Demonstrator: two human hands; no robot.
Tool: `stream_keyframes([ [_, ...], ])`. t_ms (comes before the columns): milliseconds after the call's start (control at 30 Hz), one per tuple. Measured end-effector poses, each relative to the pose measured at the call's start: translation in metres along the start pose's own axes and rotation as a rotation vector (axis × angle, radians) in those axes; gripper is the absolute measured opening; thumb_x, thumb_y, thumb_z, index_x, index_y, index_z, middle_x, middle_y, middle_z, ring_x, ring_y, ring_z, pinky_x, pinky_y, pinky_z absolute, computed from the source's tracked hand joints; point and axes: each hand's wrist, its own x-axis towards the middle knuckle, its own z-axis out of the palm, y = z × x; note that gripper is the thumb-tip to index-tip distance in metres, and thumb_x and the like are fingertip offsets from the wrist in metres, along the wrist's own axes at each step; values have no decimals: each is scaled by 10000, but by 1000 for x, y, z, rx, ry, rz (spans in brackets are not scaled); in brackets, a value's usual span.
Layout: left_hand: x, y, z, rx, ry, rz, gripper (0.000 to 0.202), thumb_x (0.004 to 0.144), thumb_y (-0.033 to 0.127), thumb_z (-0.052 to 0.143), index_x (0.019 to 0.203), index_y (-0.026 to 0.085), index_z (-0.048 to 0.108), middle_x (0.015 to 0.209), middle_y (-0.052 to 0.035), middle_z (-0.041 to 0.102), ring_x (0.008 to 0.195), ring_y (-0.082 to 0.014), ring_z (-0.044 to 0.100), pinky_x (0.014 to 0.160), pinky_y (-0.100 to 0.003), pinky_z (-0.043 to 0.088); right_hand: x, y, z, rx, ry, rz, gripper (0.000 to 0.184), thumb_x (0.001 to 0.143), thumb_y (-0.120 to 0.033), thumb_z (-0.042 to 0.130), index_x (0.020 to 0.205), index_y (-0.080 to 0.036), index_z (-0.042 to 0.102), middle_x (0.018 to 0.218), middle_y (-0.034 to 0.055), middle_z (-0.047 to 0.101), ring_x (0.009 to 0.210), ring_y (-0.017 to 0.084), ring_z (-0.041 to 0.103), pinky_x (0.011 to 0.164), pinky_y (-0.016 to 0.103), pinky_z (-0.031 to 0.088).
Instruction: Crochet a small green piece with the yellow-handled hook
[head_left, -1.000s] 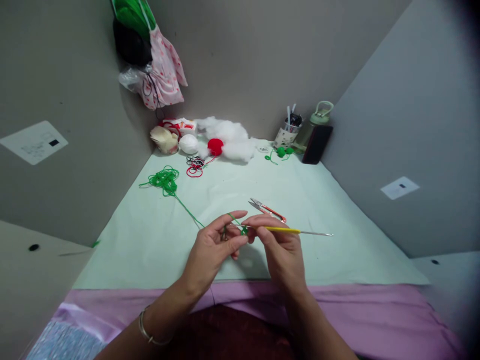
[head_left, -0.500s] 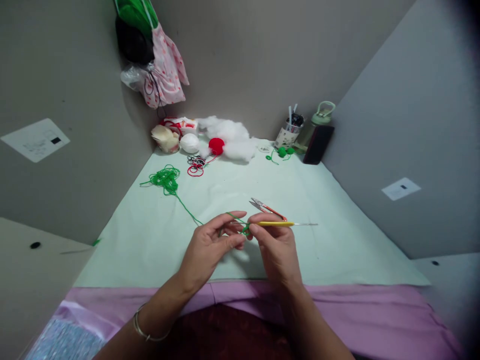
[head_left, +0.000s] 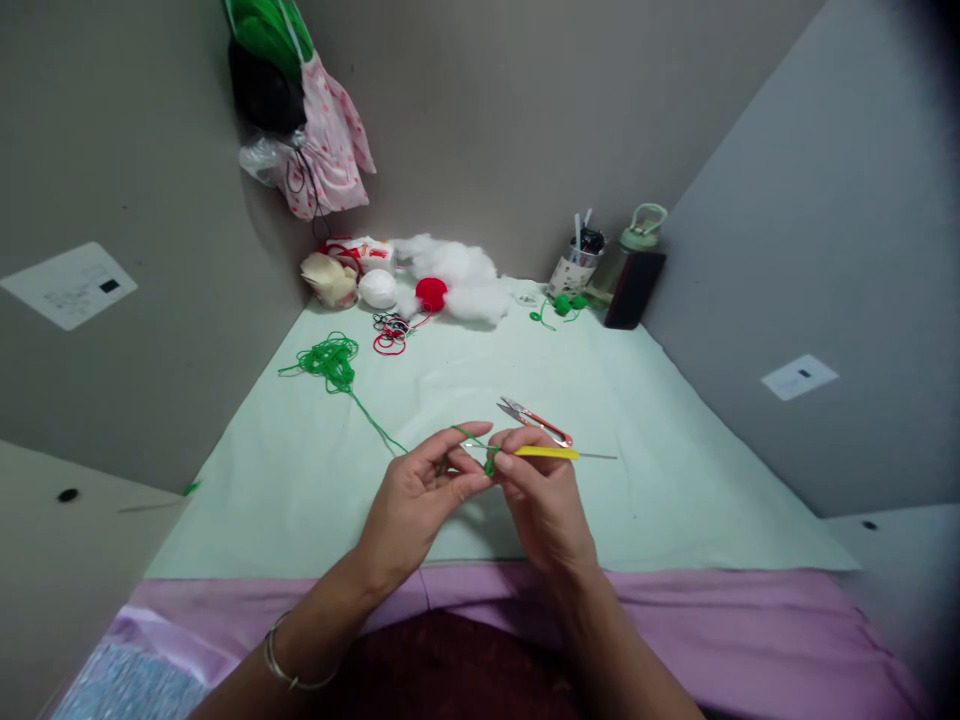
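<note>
My left hand [head_left: 420, 490] pinches a small green crochet piece [head_left: 490, 464] between thumb and a finger, with green yarn passing over its raised index finger. In my right hand [head_left: 547, 500] is a yellow-handled crochet hook [head_left: 547, 453], gripped between thumb and fingers. The hook's metal tip points left at the green piece, close to my left fingers; its thin other end sticks out to the right. From my left hand the strand runs back to a loose heap of green yarn [head_left: 330, 362] on the table. Thread snips [head_left: 535, 421] with orange handles lie just beyond my right hand.
At the back are white stuffing [head_left: 450, 262], a red yarn ball [head_left: 431, 294], a white ball [head_left: 378, 289] and tangled red and black yarn [head_left: 391, 334]. A pen holder [head_left: 574, 268], a bottle [head_left: 637, 232], a dark phone [head_left: 634, 290] and small green pieces [head_left: 564, 305] stand or lie back right.
The crochet hook has shifted slightly left along with my right hand, and its handle has turned a little. My left hand stays nearly in place.
</note>
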Motion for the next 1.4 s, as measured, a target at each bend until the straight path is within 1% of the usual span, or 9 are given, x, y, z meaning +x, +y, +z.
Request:
stream_keyframes([
  [133,-1,-2,-1,34,-48,24,456,842,271,824,1290,218,751,767,24,653,775,-130,611,850,-266,523,2,1,1,114,12,89,244,675,-260,883,742,-226,651,746,-28,642,663,116,595,603,229,542],
  [333,-4,-5,-5,53,-107,53,449,894,262,779,1339,259,720,806,21,657,842,-143,629,948,-299,510,1,1,-1,150,15,150,265,694,-291,891,778,-237,646,770,-29,647,623,113,562,599,250,525],
  [533,-3,-2,-4,48,-102,42,417,863,219,794,1277,248,745,808,24,640,825,-126,617,880,-256,502,4,-3,1,189,59,161,287,636,-284,947,764,-233,696,681,-43,616,599,101,540,573,219,499],
  [633,0,-1,-3,-6,-50,45,429,804,215,845,1224,232,758,876,12,655,901,-141,637,900,-258,510,2,-3,4,152,105,107,264,628,-289,955,751,-228,729,701,-33,655,624,95,561,603,208,500],
  [700,0,-1,-2,-34,-24,53,385,824,265,838,1199,223,763,908,0,661,928,-150,643,904,-264,517,0,-1,5,114,104,58,228,656,-294,944,756,-230,749,703,-30,675,638,96,585,626,208,510],
  [867,1,-5,4,-120,41,57,374,830,255,838,1194,231,754,873,17,658,857,-131,649,876,-261,528,-8,7,6,-5,108,-74,130,748,-253,898,814,-251,786,797,-17,744,734,116,665,692,219,549],
  [1033,2,-12,8,-203,68,58,338,840,234,821,1174,240,771,844,21,657,839,-115,619,864,-242,505,-13,10,6,-94,80,-237,94,807,-188,849,822,-256,786,842,-12,739,793,133,702,716,234,579],
  [1200,1,-9,9,-300,71,-2,362,812,225,828,1170,212,778,821,8,643,810,-124,596,840,-267,496,-14,8,7,-170,8,-290,77,901,-207,768,944,-262,800,847,-7,718,741,123,689,700,243,591],
  [1400,1,-7,9,-351,65,-24,334,812,248,830,1142,213,796,851,-2,642,813,-126,598,840,-272,490,-13,4,6,-222,-36,-327,109,935,-201,731,977,-277,797,876,-6,711,748,117,685,704,240,585],
])
